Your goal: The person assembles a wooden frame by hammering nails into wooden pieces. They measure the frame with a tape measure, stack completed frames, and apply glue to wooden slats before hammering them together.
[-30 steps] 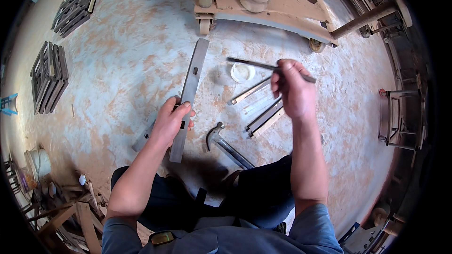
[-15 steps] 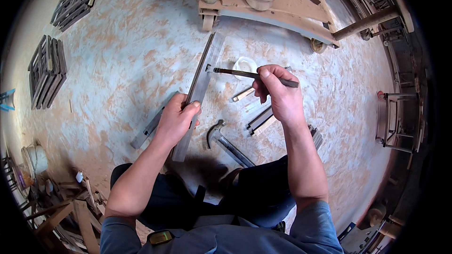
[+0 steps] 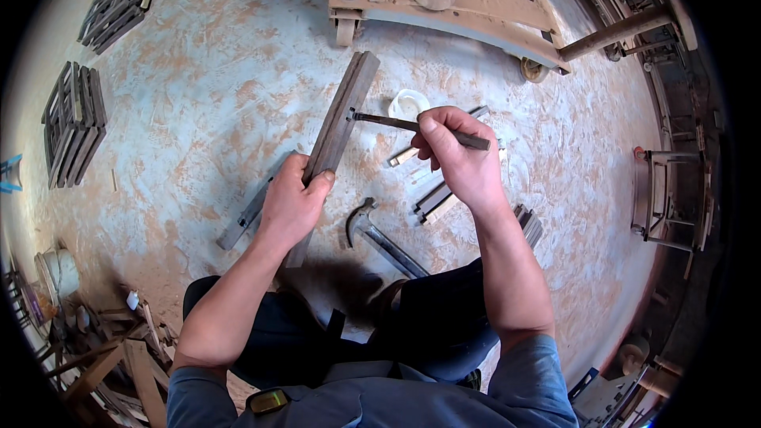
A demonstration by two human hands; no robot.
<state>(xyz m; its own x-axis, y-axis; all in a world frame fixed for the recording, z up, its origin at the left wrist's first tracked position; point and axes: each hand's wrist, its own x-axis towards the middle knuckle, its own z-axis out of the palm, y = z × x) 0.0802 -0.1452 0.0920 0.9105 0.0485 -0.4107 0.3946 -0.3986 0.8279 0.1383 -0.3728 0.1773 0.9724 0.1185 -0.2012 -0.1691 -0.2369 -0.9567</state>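
Observation:
My left hand is wrapped round a long grey-brown wooden bar, which slants away from me over the floor. Pinched in my right hand is a slim dark brush. Its tip meets a small dark slot partway along the bar; I cannot make out the bristles. A white plastic cup stands just beyond the brush. Between my forearms a claw hammer lies on the floor, its head toward my left hand. Another dark wooden piece rests left of my left hand.
Short wooden strips lie below my right hand, more beside my right forearm. A wheeled wooden cart stands ahead. Stacked dark wooden frames are at the far left, scrap wood at the lower left, and a metal-legged stand at the right.
The bar has rolled in my left hand so a wider grooved face shows. My right hand has moved slightly left and up, bringing the brush tip to the slot.

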